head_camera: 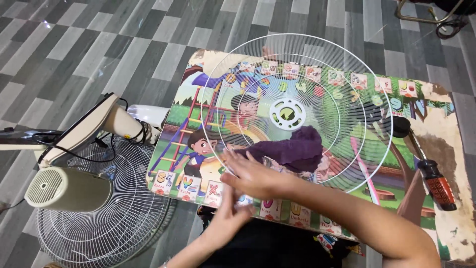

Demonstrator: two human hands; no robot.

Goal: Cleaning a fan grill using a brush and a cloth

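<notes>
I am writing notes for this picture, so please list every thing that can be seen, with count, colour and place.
Fan grille: one, white wire, lying flat on the table, round hub in its middle.
Cloth: one, dark purple, on the grille near the hands.
Toothbrush: one, pink, under the grille's right part.
Screwdriver: one, black and orange handle, at the table's right side.
Table: one, small, with a colourful cartoon top, worn at the right edge.
Fan: one, cream motor and white rear grille, lying on the floor at left.
Floor: grey tiles.
Right hand: on the grille's near rim, beside the cloth.
Left hand: at the table's near edge, blurred.
</notes>
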